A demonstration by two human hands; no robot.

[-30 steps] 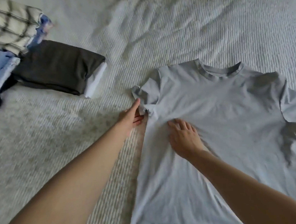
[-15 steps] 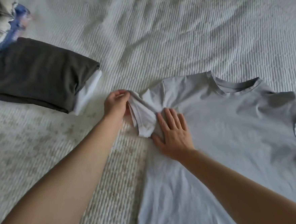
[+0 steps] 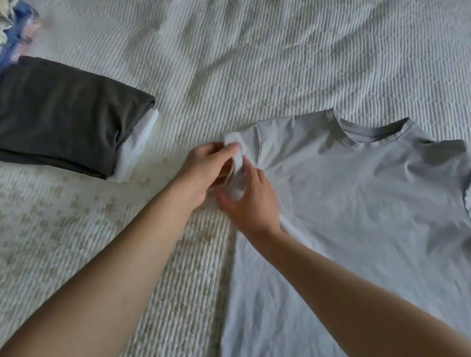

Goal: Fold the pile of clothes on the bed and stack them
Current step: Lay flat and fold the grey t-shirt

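A pale grey T-shirt (image 3: 356, 211) lies flat on the white bed (image 3: 275, 50); both the left hand (image 3: 200, 175) and right hand (image 3: 250, 202) pinch its bunched sleeve (image 3: 237, 164) in a closed grip, folded dark clothes (image 3: 54, 118) well apart

A bedroom: quilted bedspread (image 3: 275, 50), folded clothes (image 3: 57, 112).

Soft, even daylight; faint shadows beneath both forearms. No glare. Slight motion blur; wide-angle bowing at edges.
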